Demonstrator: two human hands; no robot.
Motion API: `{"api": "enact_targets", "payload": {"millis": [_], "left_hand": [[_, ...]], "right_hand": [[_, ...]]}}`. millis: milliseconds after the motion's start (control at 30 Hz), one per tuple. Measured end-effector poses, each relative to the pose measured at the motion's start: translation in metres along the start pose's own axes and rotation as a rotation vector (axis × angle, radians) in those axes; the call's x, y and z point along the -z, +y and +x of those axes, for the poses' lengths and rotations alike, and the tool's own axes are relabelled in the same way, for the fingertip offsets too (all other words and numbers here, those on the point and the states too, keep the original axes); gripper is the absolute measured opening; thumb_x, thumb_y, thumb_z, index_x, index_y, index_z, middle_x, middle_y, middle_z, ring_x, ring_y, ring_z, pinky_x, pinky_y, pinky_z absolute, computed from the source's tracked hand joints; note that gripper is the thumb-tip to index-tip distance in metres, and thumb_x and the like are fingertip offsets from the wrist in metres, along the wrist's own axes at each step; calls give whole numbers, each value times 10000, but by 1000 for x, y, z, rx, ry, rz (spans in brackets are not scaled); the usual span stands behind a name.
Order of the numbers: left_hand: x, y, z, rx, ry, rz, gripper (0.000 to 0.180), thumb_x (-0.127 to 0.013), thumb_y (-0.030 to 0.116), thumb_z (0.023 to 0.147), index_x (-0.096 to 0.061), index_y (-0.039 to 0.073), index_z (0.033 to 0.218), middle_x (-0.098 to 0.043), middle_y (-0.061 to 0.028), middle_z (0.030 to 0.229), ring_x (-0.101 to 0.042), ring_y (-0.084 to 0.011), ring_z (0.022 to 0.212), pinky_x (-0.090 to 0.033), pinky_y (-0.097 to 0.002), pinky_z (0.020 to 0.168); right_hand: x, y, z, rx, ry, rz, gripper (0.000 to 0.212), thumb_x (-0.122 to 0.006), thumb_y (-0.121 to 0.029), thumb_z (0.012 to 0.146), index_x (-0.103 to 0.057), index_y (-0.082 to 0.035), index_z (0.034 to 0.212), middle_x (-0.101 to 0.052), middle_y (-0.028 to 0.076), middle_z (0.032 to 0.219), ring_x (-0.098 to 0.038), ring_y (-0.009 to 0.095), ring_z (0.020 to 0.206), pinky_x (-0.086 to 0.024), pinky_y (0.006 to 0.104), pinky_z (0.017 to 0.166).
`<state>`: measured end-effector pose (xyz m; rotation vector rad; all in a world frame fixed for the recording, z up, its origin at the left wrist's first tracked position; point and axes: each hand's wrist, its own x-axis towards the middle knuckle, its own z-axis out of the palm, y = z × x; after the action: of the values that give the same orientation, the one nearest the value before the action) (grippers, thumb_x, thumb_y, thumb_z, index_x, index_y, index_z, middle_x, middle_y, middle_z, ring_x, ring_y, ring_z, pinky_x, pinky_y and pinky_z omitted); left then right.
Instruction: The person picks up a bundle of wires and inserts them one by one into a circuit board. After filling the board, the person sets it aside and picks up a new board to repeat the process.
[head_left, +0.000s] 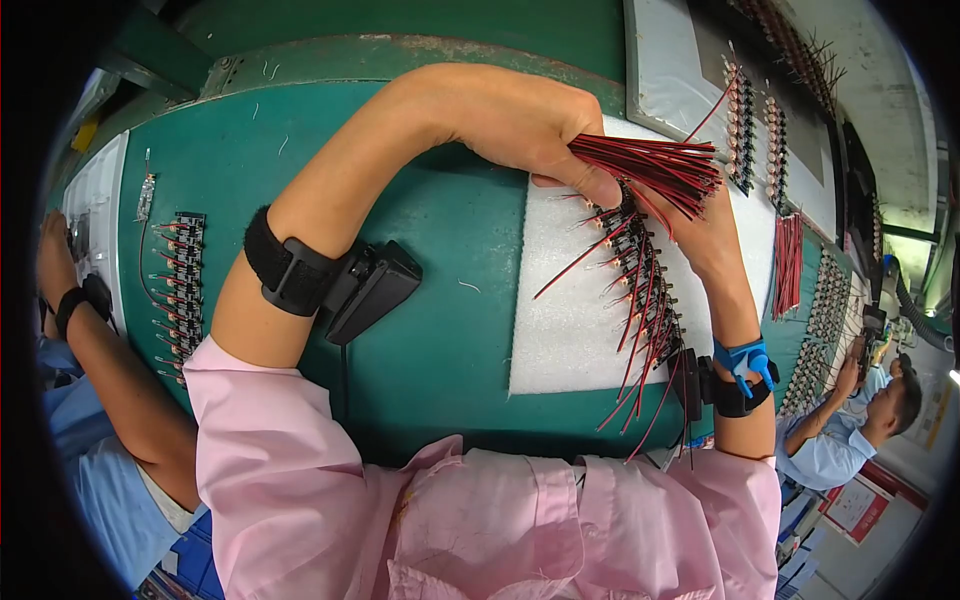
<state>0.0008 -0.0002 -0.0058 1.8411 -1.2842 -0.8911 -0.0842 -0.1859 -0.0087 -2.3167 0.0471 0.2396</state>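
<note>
Here we are over the white foam sheet (560, 330), and the left hand (560, 135) is pinching a bundle of red-and-black wires (650, 165) above the sheet's far end! The right hand (708, 230) sits behind that bundle, fingers hidden, so I can't tell its grip. The wired circuit-board strip (640, 265) is over the sheet's right part. Far left of the sheet, a white tray (120, 175), contents unclear; beyond its right corner, a pale panel (660, 60) bears rows of boards (740, 130).
</note>
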Motion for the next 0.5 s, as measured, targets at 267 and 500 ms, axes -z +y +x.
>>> {"api": "enact_targets", "payload": {"millis": [267, 500], "left_hand": [[0, 0, 1, -29, 0, -7, 472, -547, 409, 749, -462, 13, 509, -336, -9, 427, -316, -131, 394, -253, -288, 384], [-1, -4, 2, -42, 9, -15, 477, -546, 413, 749, -459, 13, 505, -332, -13, 425, -312, -133, 396, -255, -289, 389]], "right_hand": [[-3, -2, 1, 133, 96, 196, 72, -596, 47, 633, -567, 6, 685, -448, -51, 507, -352, 6, 467, -289, 176, 413], [-4, -5, -2, 122, 154, 108, 70, -600, 44, 626, -565, 10, 676, -448, -43, 496, -357, 9, 464, -293, 180, 412]]}}
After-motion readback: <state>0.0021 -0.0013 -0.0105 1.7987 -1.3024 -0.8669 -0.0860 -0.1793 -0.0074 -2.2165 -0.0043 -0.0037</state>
